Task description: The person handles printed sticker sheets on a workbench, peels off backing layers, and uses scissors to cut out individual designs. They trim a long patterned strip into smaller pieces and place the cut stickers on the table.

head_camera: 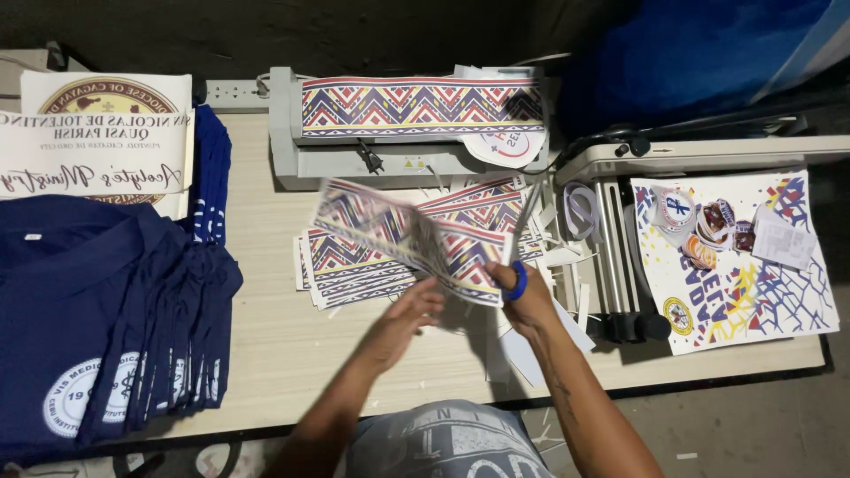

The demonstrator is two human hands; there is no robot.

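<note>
My left hand (409,310) holds up a long printed strip (390,228) with a zigzag pattern in purple, red and white, gripping its lower edge. My right hand (522,296) grips blue-handled scissors (517,257), blades pointing up at the strip's right end. Under the strip lies a stack of similar patterned strips (354,270) on the pale wooden table (274,345). White paper offcuts (567,265) lie scattered to the right of my right hand.
A grey laminator (292,133) at the back carries another patterned sheet (416,104). Folded navy shirts (97,319) fill the left side, with printed posters (97,142) behind them. At the right, a colourful poster (753,283) holds round badges (699,226), beside a paper trimmer (620,257).
</note>
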